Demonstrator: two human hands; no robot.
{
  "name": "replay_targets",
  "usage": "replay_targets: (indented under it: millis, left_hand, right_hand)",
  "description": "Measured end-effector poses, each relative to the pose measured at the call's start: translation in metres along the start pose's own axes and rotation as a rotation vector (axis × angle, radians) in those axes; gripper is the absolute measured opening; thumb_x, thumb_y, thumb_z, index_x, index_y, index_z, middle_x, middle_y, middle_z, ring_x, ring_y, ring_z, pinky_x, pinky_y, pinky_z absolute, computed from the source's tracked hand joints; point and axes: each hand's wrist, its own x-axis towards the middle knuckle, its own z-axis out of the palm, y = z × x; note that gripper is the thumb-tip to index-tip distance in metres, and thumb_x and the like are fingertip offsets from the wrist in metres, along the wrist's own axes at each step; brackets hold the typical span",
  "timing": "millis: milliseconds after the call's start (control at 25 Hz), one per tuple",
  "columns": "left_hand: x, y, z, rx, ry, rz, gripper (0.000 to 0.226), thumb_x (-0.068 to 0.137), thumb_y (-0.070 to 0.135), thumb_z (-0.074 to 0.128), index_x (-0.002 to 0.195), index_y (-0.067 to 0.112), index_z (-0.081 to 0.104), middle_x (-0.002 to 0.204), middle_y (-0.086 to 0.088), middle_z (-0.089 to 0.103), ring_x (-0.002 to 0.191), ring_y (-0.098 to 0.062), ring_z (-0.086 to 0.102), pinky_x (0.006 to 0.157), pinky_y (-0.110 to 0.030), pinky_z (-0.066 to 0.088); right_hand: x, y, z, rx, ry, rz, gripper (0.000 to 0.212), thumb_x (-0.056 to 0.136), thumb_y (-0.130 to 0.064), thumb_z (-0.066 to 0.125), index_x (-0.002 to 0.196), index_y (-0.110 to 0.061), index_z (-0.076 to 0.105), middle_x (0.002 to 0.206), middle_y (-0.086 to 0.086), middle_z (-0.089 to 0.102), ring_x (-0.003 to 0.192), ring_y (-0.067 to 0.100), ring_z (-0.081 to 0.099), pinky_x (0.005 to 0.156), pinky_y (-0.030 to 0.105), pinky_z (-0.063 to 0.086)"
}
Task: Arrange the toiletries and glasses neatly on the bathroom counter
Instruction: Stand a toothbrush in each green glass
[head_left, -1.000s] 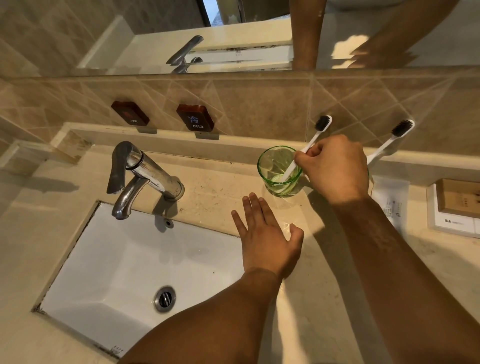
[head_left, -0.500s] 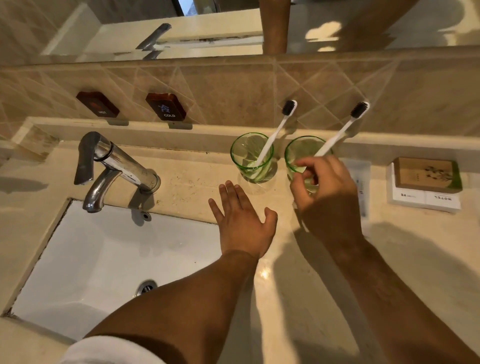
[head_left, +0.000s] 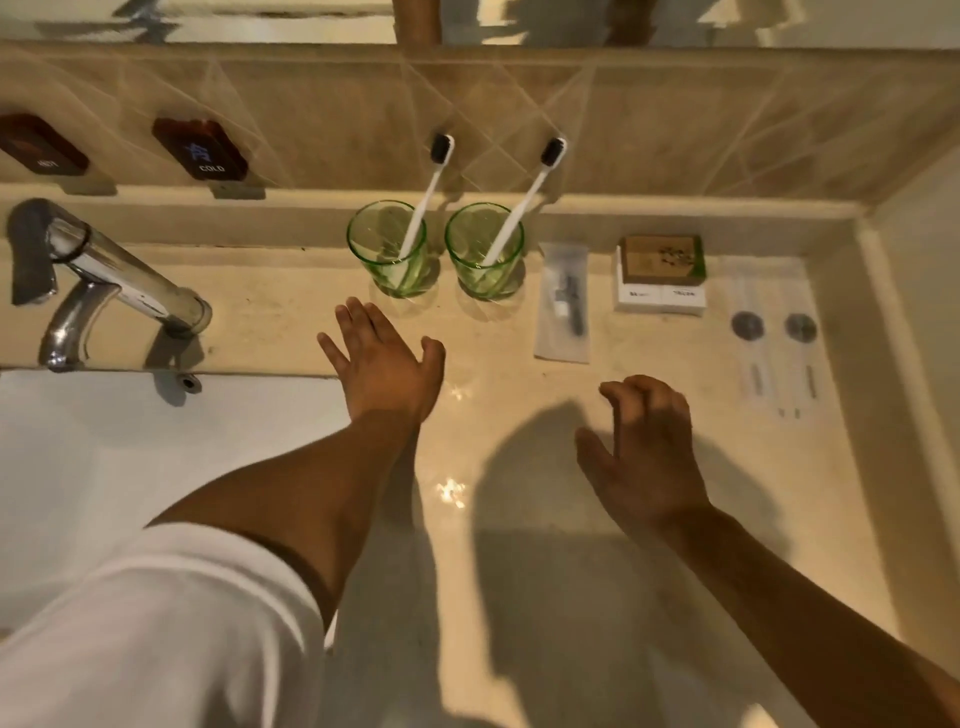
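Hovering empty, left hand (head_left: 387, 364) has fingers spread, right hand (head_left: 641, 452) loosely curled. A careless reach could tip the glasses (head_left: 436, 249), spilling brushes (head_left: 428, 197)

right hand (head_left: 641, 452) off second glass (head_left: 484, 250), pulled back, empty

Two glasses (head_left: 387, 249) (head_left: 484, 251) side by side at the table's (head_left: 519, 519) back, a toothbrush (head_left: 427, 195) (head_left: 524, 200) in each. Right of them: sachet (head_left: 563, 304), then box (head_left: 661, 275), then two packets (head_left: 774, 332). Faucet (head_left: 109, 275) and sink (head_left: 130, 441) off left.
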Motion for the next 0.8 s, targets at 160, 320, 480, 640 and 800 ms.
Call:
replay_targets:
  millis: [160,320,480,640,800]
  left_hand:
    - [-0.027,-0.002,-0.011,0.063,-0.160,0.050,0.087,0.098,0.061,0.021,0.160,0.005,-0.004,0.168,-0.021,-0.012,0.155,-0.033,-0.017,0.123,-0.059,-0.007]
    - [-0.111,-0.006,-0.014,0.079,-0.204,0.243,0.088,0.092,0.067,0.023,0.160,0.014,0.006,0.169,-0.020,-0.005,0.156,-0.033,-0.009,0.124,-0.057,-0.003]
    - [-0.185,-0.007,-0.021,0.097,-0.201,0.347,0.089,0.089,0.070,0.021,0.159,0.015,0.012,0.169,-0.018,0.005,0.156,-0.033,-0.002,0.125,-0.057,0.003]
    - [-0.236,-0.005,-0.034,0.177,-0.237,0.365,0.081,0.097,0.067,0.025,0.162,0.024,0.001,0.171,-0.011,-0.004,0.157,-0.032,-0.007,0.125,-0.057,0.004]
    - [-0.283,-0.005,-0.052,0.103,-0.176,0.325,0.082,0.095,0.071,0.021,0.161,0.029,-0.002,0.171,-0.008,-0.006,0.157,-0.031,-0.007,0.126,-0.056,0.002]
  right_hand:
    - [-0.025,0.020,-0.017,-0.210,-0.194,-0.053,0.075,0.092,-0.064,0.037,0.149,-0.016,0.041,0.155,0.017,0.038,0.145,0.036,0.029,0.118,0.059,0.023]
    - [-0.059,0.039,-0.029,-0.268,-0.300,0.048,0.076,0.097,-0.065,0.030,0.158,-0.020,0.020,0.168,0.015,0.012,0.154,0.039,0.005,0.122,0.062,0.005]
    - [-0.104,0.048,-0.046,-0.244,-0.290,0.107,0.077,0.097,-0.066,0.020,0.161,-0.025,0.005,0.170,0.011,-0.004,0.155,0.036,-0.010,0.122,0.060,-0.004]
    - [-0.150,0.044,-0.062,-0.256,-0.269,0.082,0.074,0.096,-0.069,0.007,0.160,-0.034,0.000,0.170,0.007,-0.009,0.154,0.036,-0.017,0.122,0.060,-0.007]
    - [-0.181,0.041,-0.063,-0.229,-0.296,0.027,0.078,0.091,-0.074,0.001,0.159,-0.039,-0.004,0.170,0.003,-0.013,0.154,0.033,-0.018,0.120,0.058,-0.015]
